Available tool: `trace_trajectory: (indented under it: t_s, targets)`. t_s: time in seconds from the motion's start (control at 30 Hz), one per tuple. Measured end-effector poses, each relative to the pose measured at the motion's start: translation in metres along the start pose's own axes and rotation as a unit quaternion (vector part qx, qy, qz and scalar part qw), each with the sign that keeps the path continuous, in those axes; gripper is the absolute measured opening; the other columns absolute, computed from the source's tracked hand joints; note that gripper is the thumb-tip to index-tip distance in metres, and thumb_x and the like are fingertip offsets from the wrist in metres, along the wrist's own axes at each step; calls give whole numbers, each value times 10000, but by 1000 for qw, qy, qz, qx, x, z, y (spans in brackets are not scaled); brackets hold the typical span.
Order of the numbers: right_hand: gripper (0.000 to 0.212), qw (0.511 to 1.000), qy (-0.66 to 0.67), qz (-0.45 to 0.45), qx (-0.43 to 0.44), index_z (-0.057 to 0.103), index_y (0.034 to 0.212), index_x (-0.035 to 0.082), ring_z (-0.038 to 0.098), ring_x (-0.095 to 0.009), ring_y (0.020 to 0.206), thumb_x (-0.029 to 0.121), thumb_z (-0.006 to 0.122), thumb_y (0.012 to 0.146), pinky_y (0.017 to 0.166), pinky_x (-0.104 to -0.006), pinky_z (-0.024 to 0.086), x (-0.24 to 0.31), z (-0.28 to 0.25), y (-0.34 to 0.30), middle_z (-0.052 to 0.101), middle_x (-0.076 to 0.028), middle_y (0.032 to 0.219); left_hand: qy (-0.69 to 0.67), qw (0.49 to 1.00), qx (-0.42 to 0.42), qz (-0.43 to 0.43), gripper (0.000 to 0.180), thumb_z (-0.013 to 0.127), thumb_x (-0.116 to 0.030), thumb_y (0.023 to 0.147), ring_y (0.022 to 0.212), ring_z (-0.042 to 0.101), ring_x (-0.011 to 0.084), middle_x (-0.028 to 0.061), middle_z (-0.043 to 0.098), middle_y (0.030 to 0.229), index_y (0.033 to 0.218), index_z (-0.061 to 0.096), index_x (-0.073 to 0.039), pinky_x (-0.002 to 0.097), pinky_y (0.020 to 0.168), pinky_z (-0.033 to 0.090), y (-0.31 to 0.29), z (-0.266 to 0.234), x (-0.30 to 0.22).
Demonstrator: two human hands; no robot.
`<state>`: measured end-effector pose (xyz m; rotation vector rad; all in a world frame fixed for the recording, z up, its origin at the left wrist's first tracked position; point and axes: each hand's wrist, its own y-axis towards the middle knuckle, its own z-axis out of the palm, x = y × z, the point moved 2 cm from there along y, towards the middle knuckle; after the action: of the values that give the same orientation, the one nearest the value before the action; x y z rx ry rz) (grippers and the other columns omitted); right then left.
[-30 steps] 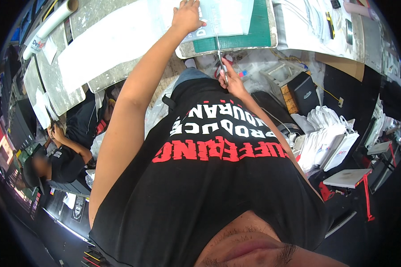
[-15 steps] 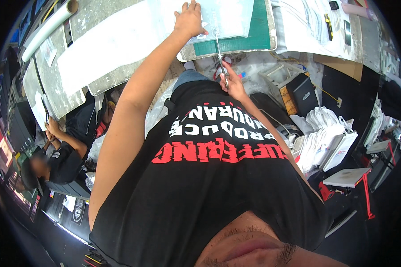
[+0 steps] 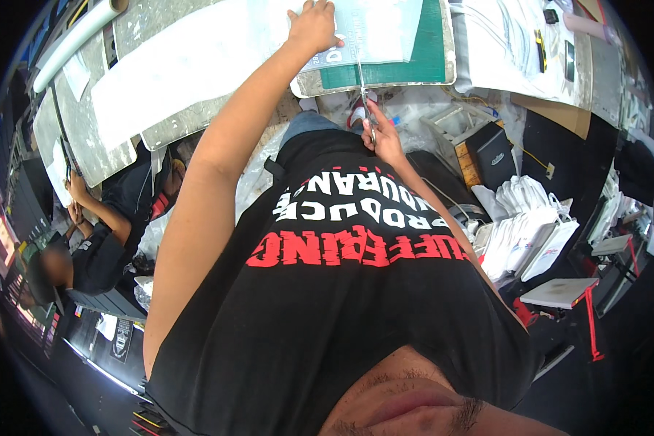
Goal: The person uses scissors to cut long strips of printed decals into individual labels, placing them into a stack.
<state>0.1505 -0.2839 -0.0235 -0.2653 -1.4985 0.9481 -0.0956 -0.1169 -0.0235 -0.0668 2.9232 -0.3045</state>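
My left hand (image 3: 315,27) lies with its fingers spread on a translucent printed film sheet (image 3: 386,33), pressing it at the far edge of the view. The sheet overlaps a green cutting mat (image 3: 430,54). In my right hand (image 3: 382,136) is a pair of long scissors (image 3: 364,90), the fingers closed round the handles. The blades point away from me, over the near edge of the mat, and their tips reach the sheet. How far apart the blades stand is too fine to tell.
A long white sheet (image 3: 174,73) covers the table to the left, beside a white roll (image 3: 80,43). At the right lie a yellow-and-black cutter (image 3: 540,51) and white cloth (image 3: 487,43). White bags (image 3: 523,236) stand below. A co-worker (image 3: 98,247) works at the left.
The view has shifted slightly. My left hand stays on the film, where more dark printing now shows. The scissors remain in my right hand. The co-worker's hands have moved a little.
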Motion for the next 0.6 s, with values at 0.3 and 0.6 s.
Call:
trace_trajectory:
  t_s: [0.3, 0.6]
  targets:
    - [564, 998, 66, 3, 1, 380, 1473, 150, 422, -74, 512, 210, 615, 964, 466, -232, 325, -4, 4, 0, 470, 8, 591, 53, 997, 55, 4, 815, 814, -360, 729, 1371, 383, 290, 68, 367, 1522, 1416, 443, -126, 689, 1058, 315, 9, -6, 1]
    - [554, 999, 34, -14, -21, 398, 1463, 130, 425, -82, 509, 221, 616, 961, 465, -245, 333, 18, 5, 8, 492, 3, 613, 19, 999, 37, 1, 751, 804, -314, 746, 1354, 407, 285, 75, 395, 1504, 1391, 472, -122, 698, 1052, 312, 9, -11, 0]
